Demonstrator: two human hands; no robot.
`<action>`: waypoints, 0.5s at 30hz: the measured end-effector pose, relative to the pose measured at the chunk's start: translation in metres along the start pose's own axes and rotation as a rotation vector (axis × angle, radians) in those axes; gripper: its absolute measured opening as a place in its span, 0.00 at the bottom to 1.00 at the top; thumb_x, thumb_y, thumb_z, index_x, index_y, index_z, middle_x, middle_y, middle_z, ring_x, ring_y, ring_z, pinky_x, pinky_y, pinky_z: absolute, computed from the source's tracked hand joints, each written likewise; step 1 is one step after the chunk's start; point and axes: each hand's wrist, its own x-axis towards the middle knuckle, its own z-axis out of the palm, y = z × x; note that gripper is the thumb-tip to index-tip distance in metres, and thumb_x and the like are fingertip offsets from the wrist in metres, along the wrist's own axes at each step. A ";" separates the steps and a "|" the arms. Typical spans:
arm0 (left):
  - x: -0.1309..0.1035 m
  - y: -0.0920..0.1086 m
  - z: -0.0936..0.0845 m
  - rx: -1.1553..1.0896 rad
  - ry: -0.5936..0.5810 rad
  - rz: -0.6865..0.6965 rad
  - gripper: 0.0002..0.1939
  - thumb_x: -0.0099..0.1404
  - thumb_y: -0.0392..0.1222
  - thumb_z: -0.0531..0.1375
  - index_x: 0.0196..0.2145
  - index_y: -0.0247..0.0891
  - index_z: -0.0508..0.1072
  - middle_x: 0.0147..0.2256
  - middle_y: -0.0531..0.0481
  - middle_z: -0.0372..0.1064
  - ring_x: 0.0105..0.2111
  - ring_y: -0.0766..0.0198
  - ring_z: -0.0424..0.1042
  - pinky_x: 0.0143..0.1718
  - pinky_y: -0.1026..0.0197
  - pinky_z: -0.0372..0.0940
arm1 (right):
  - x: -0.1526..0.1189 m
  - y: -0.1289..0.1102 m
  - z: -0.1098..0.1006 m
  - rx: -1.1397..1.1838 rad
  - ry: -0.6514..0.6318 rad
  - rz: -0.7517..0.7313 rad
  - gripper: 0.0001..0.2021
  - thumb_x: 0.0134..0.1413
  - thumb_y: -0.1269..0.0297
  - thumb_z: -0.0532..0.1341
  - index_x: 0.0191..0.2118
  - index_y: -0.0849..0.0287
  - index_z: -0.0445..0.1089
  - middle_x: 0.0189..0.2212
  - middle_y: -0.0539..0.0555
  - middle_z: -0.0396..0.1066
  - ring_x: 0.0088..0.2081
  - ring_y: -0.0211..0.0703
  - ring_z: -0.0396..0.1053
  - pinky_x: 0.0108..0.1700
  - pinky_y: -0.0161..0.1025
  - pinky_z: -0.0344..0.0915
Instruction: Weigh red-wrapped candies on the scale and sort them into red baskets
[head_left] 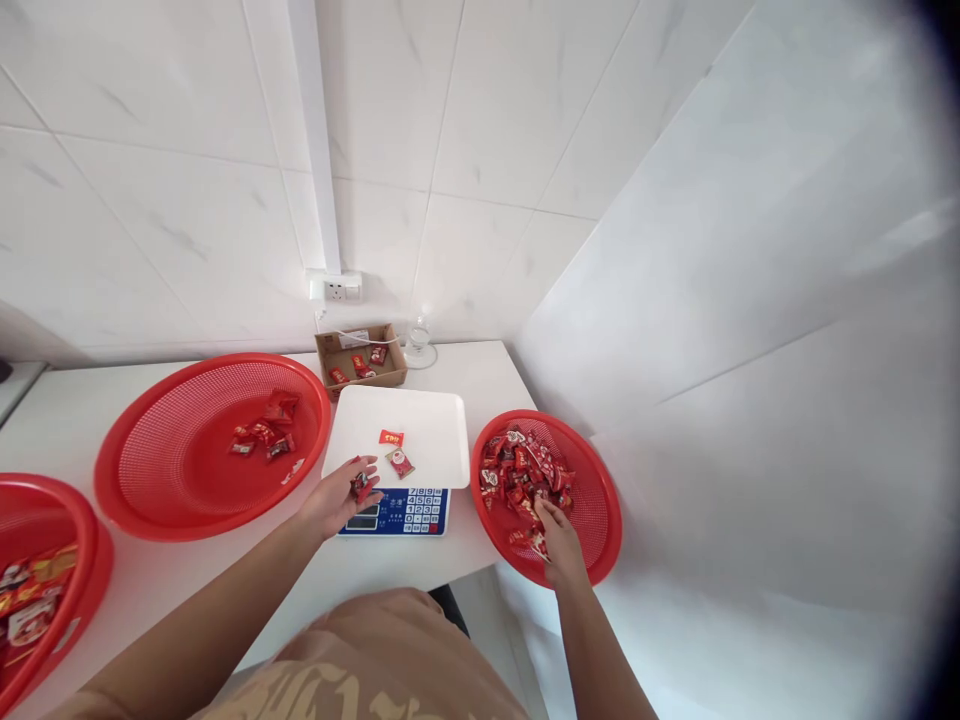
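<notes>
Over the near left edge of the white scale tray [442,430], my left hand [334,500] is curled around small red wrapped candy [361,486]; I cannot tell how many pieces. Two wrapped candies lie on the tray, a red one [391,438] and a dark red one [400,462]. My right hand [562,540] reaches into the right red basket [606,500], its fingertips pinched together at the pile of wrapped candies [525,475]. The piece between those fingers is mostly hidden. Below the tray shows the scale's blue keypad [397,512].
Left of the scale stands a large red basket [172,430] with several candies. Another red basket [94,570] with larger packets is at the far left. Behind the tray are a cardboard box [390,378] with candies and a clear glass object [420,350]. A wall bounds the right side.
</notes>
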 end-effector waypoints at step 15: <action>-0.021 -0.016 -0.019 0.013 -0.097 0.046 0.14 0.62 0.38 0.58 0.46 0.40 0.63 0.35 0.45 0.72 0.35 0.62 0.76 0.39 0.59 0.71 | -0.057 0.000 0.037 0.107 -0.210 0.119 0.23 0.35 0.46 0.66 0.36 0.55 0.67 0.24 0.48 0.71 0.21 0.36 0.67 0.21 0.33 0.63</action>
